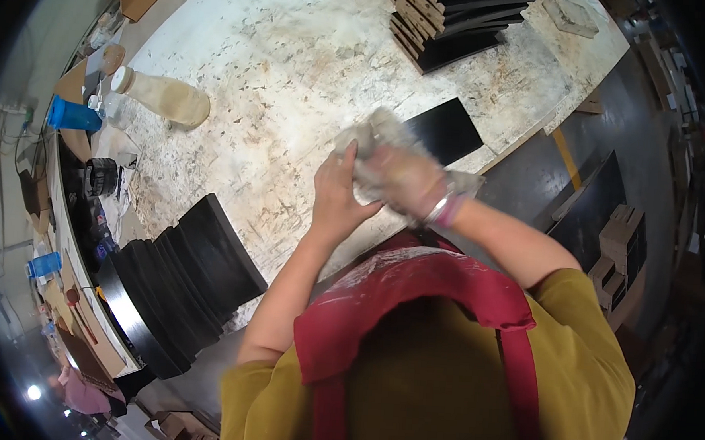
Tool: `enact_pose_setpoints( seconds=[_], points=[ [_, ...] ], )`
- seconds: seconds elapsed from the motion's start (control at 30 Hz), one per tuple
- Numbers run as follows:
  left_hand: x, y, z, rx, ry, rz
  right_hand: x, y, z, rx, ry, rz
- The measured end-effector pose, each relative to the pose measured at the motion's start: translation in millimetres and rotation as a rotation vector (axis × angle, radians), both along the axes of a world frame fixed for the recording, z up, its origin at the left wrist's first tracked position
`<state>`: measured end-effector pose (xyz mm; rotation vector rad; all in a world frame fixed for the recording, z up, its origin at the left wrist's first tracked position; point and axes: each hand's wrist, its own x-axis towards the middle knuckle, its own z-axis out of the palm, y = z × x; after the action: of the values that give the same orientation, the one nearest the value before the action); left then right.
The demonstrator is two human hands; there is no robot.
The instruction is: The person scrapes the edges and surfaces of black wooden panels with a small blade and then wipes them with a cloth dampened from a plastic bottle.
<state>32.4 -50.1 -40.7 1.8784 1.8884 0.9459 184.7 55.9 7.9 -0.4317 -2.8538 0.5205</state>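
A broad, white work table with brown and dark stains [241, 63] occupies the upper middle of the view. Near its left edge: a translucent jar with a white lid and pale contents [167, 99], lid directed outward. Further left: a blue cup-shaped container [75, 115]; below it, a dark, rounded object of unclear kind [101, 176]. At the far upper right corner of the table: a pale grey, flat rectangular block [570, 16]. Right of the table: a smooth grey floor [530, 177] bearing a straight yellow stripe [566, 158]; beyond the stripe, stacked brown cardboard pieces [618, 242]. Lower left, background: a person in pink clothing [86, 393], partly visible
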Motion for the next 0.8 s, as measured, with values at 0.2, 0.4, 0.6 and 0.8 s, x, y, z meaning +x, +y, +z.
enact_pose_setpoints(
  seconds=[0.2,0.4,0.6,0.8],
  points=[
    [5,3,0,0.055,0.049,0.006,3,25,-2,0.008,-0.095,-0.317],
    [1,4,6,0.052,0.033,0.005,-2,56,11,-0.112,0.066,-0.459],
    [-1,1,2,0.046,-0.034,0.011,-24,16,-25,-0.034,0.148,-0.256],
    [3,0,6,0.033,0.042,0.027,14,43,21,-0.184,-0.095,-0.511]
  ],
)
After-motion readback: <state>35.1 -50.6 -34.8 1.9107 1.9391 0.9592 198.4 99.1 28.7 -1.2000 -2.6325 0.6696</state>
